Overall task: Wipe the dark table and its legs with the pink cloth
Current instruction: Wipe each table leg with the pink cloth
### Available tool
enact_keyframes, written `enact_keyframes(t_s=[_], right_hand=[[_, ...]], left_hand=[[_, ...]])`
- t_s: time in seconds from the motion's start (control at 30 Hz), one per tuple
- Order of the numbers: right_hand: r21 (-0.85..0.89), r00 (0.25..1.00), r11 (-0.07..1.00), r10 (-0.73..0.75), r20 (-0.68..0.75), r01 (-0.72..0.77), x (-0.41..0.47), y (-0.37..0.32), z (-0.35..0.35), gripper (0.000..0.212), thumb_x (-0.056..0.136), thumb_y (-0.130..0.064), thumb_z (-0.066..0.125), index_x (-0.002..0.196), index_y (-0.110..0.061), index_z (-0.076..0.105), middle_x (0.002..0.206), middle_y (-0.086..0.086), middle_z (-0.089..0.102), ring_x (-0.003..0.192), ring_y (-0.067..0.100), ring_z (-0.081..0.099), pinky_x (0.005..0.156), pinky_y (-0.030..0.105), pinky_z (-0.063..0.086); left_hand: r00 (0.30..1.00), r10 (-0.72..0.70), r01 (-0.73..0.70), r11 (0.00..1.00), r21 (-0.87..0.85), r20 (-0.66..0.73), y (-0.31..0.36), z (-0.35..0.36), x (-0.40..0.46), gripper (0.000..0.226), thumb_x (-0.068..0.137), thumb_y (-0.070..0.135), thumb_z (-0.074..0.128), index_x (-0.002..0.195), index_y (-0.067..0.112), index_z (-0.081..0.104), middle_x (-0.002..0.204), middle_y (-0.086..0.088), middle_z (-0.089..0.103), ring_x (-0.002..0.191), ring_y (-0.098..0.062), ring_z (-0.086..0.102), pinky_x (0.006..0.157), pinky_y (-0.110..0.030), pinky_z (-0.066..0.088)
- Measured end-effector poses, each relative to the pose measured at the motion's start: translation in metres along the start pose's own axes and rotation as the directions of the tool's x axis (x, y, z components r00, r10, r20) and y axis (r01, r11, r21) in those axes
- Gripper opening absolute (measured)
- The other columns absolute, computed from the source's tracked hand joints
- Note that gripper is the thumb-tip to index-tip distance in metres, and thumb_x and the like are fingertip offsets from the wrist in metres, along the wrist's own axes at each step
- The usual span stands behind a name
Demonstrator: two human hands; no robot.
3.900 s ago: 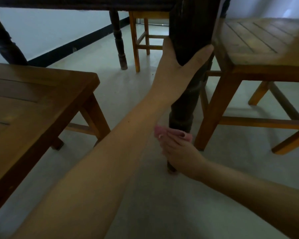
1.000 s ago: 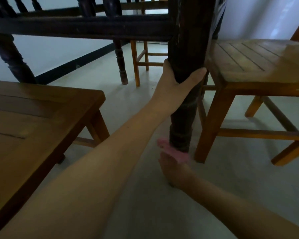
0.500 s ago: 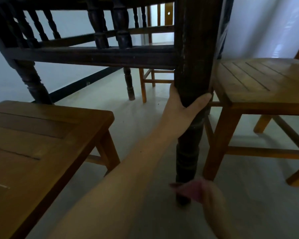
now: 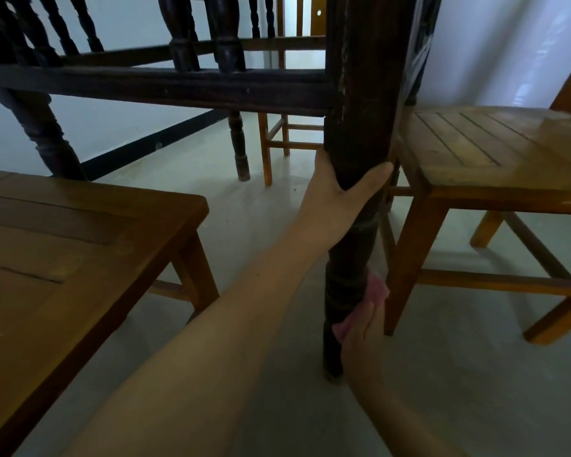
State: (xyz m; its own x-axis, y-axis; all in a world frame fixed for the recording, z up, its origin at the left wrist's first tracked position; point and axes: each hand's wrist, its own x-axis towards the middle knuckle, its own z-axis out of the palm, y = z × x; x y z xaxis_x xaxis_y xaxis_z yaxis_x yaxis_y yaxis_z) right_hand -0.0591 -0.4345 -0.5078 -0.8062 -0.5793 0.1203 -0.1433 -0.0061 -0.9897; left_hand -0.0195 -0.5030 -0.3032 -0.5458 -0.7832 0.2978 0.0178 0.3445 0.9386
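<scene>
The leg [image 4: 360,133] is gripped by the left hand [image 4: 335,196]; the cloth [image 4: 366,303], pressed under the right hand [image 4: 363,341], has seemingly been shifted to its right side

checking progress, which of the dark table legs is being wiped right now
The near leg in the middle of the view: the left hand grips it and the right hand presses the pink cloth low on it. The far-left leg and far leg stand untouched.

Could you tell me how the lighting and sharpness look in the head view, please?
Head view: dim and bluish overall; the dark table leg is nearly black, its detail lost in shadow; a soft sheen lies on the right wooden chair; the pink cloth and right hand are slightly blurred; wide-angle distortion bends the edges.
</scene>
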Motion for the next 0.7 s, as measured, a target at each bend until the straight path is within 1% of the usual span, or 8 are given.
enact_keyframes(t_s=[0.07,0.13,0.23,0.33,0.43,0.53,0.6,0.7], right_hand=[[-0.074,0.984,0.982,0.176,0.002,-0.175,-0.003,0.030,-0.002,0.035,0.102,-0.030,0.023,0.131,-0.049,0.020,0.122,0.010,0.054,0.108,0.024,0.058,0.098,0.040,0.044],[-0.107,0.963,0.957,0.270,-0.014,-0.270,-0.003,0.052,-0.003,0.039,0.102,-0.023,0.026,0.140,-0.033,0.024,0.132,0.014,0.049,0.121,0.029,0.050,0.095,0.029,0.037],[-0.132,0.938,0.934,0.341,0.056,-0.332,0.007,0.049,-0.005,0.041,0.103,-0.023,0.028,0.144,-0.021,0.029,0.139,0.010,0.045,0.120,0.028,0.048,0.100,0.035,0.038],[-0.018,0.872,0.877,0.479,0.099,-0.480,0.017,0.010,-0.023,0.038,0.103,-0.029,0.025,0.134,-0.019,0.045,0.129,0.004,0.050,0.122,0.032,0.048,0.094,0.042,0.040],[0.045,0.857,0.861,0.497,0.138,-0.507,0.022,-0.044,-0.047,0.036,0.100,-0.037,0.030,0.105,-0.023,0.063,0.114,0.011,0.064,0.109,0.030,0.059,0.095,0.047,0.046],[0.050,0.843,0.852,0.505,0.184,-0.521,0.024,-0.100,-0.071,0.036,0.096,-0.046,0.037,0.111,-0.025,0.062,0.113,0.009,0.066,0.104,0.021,0.063,0.095,0.047,0.046],[0.036,0.825,0.838,0.526,0.208,-0.544,0.024,-0.141,-0.089,0.033,0.093,-0.048,0.045,0.109,-0.026,0.062,0.106,0.006,0.067,0.094,0.018,0.065,0.084,0.042,0.051],[0.043,0.794,0.827,0.522,0.311,-0.560,0.025,-0.215,-0.119,0.044,0.077,-0.058,0.062,0.096,-0.019,0.059,0.084,0.004,0.062,0.062,0.007,0.064,0.051,0.022,0.051]], left_hand=[[1.000,-0.001,0.001,1.000,0.007,-0.010,-0.003,0.000,0.003,0.067,0.084,0.033,0.061,0.137,0.020,0.023,0.134,0.004,0.044,0.110,-0.004,0.043,0.078,-0.008,0.035],[1.000,-0.013,0.014,1.000,0.021,-0.027,-0.004,0.001,0.004,0.070,0.083,0.036,0.062,0.138,0.020,0.022,0.137,0.002,0.042,0.121,-0.013,0.043,0.088,-0.018,0.037],[1.000,-0.011,0.011,1.000,0.001,-0.026,-0.004,0.002,0.002,0.068,0.083,0.034,0.062,0.138,0.021,0.023,0.136,0.003,0.044,0.122,-0.012,0.043,0.090,-0.019,0.037],[0.996,-0.087,0.086,0.996,-0.035,-0.014,0.008,0.000,-0.002,0.071,0.081,0.033,0.063,0.139,0.023,0.024,0.135,0.008,0.044,0.117,-0.005,0.043,0.093,-0.023,0.037],[0.984,-0.178,0.178,0.983,0.049,-0.005,0.027,-0.005,-0.006,0.068,0.079,0.033,0.066,0.136,0.029,0.030,0.113,0.031,0.044,0.107,0.010,0.042,0.095,-0.022,0.037],[0.939,-0.341,0.335,0.936,0.108,0.045,0.053,-0.015,-0.019,0.062,0.083,0.032,0.063,0.136,0.033,0.030,0.122,0.027,0.042,0.118,0.005,0.038,0.102,-0.028,0.034],[0.900,-0.433,0.415,0.887,0.201,0.055,0.080,-0.019,-0.033,0.056,0.088,0.029,0.058,0.137,0.029,0.030,0.134,0.013,0.040,0.129,-0.009,0.035,0.106,-0.035,0.031],[0.791,-0.612,0.578,0.747,0.328,-0.001,0.110,-0.029,-0.065,0.044,0.094,0.016,0.048,0.136,0.015,0.034,0.130,0.006,0.036,0.129,-0.019,0.036,0.105,-0.031,0.029]])
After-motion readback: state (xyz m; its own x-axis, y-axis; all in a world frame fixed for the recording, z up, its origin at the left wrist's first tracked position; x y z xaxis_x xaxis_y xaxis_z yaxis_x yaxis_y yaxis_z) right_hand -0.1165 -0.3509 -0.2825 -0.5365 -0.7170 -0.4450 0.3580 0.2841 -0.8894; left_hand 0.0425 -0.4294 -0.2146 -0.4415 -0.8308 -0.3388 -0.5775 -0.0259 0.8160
